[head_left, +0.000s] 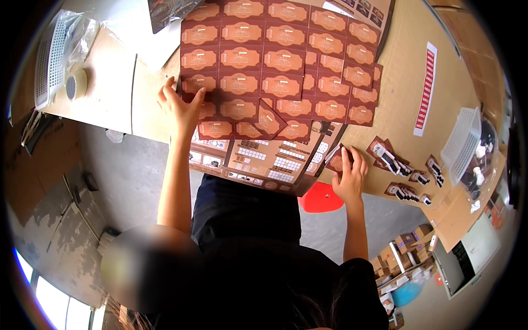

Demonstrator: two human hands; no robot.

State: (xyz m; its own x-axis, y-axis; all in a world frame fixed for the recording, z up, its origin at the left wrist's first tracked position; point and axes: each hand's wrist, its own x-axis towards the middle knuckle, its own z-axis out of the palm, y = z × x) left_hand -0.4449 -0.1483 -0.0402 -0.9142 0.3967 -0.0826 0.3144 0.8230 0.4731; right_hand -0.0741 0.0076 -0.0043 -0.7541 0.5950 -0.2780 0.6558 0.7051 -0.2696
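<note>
Rows of dark red cards with orange label shapes cover the table in front of me, several of them overlapping. My left hand is at their left edge, thumb and fingers spread apart, the thumb over a card. Beneath the lower rows lies a large brown printed sheet with small pictures and grids. At its right edge my right hand has its fingers closed on a small brown card. Small brown cards with black-and-white pieces lie in little groups to the right of that hand.
A white strip with red marks lies on the table at right. White perforated baskets stand at the right and far left. A tape roll is near the left one. A red stool shows below the table edge.
</note>
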